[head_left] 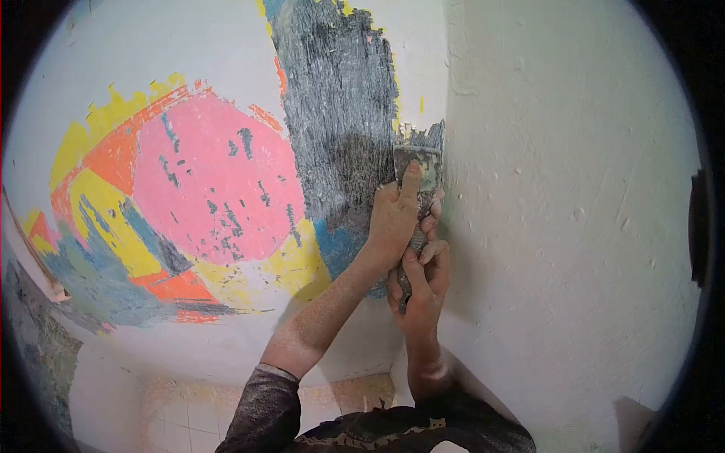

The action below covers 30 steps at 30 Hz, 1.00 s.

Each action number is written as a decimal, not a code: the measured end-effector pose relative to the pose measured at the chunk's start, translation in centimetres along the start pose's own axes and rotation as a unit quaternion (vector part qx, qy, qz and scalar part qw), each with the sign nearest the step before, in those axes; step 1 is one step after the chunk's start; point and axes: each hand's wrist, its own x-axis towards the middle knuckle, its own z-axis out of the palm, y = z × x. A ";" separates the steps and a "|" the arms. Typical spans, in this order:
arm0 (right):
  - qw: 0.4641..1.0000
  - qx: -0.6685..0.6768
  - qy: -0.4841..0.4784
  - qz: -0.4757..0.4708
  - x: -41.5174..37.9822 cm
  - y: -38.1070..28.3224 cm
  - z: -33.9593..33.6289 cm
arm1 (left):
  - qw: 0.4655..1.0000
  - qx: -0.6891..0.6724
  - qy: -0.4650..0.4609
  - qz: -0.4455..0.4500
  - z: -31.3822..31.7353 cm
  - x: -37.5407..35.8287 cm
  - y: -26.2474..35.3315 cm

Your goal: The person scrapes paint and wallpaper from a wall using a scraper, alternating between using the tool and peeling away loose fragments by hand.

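Note:
A paint scraper (427, 167) with a broad, dirty blade is pressed against the painted wall (355, 45), close to the corner. My left hand (394, 215) grips it high up, one finger stretched along the blade and the others wrapped round behind. Lower down, my right hand (423, 291) is closed round the handle (405, 291), whose end shows between the fingers. Just above the blade edge, a small patch of grey shows beside white paint. Dust covers both hands and my left forearm.
Left of the scraper, the wall carries a stripped grey strip (332, 90), a pink shape (219, 181) and yellow, orange and blue patches. A rough white side wall (559, 211) stands close on my right. Debris lies on the tiled floor (181, 415) below.

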 end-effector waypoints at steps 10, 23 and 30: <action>0.998 -0.017 -0.043 -0.040 1.8 0.3 -0.4 | 1.000 -0.015 -0.007 0.020 0.3 0.4 1.2; 0.998 -0.054 0.012 -0.016 1.5 -1.7 1.5 | 0.999 -0.030 -0.005 0.024 0.4 0.5 1.8; 0.998 -0.059 0.014 0.002 1.7 -2.4 2.0 | 0.998 -0.049 0.000 0.035 0.8 1.6 3.1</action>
